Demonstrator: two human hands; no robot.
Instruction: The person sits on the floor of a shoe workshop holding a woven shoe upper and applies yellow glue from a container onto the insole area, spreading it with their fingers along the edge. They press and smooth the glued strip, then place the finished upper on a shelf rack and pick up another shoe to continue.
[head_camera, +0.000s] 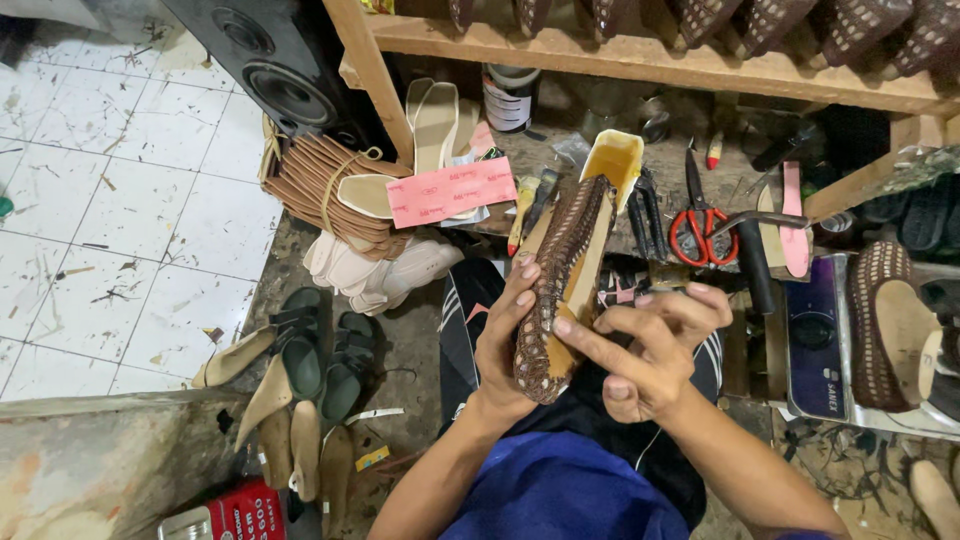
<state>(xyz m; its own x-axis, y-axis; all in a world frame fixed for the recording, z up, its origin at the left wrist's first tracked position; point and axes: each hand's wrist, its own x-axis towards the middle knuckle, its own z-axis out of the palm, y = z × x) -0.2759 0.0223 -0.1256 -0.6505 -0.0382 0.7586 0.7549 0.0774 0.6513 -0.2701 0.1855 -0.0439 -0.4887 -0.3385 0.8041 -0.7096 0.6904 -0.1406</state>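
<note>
Lying behind the work, the cluttered tabletop (600, 165) carries red-handled scissors (698, 225) and a pink card (450, 192). Brown woven shoe (560, 285) sits upright on its yellowish last, over the lap (toe down). Left hand (505, 335) is clamped around its side; right hand (655, 345) presses fingertips (565, 327) on the sole edge.

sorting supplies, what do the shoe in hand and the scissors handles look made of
Shoe: brown woven upper, likely synthetic or leather strips with pale dots, matte; the sole side looks like tan board. Scissors: red handles look like glossy plastic, blades dark metal.
</note>
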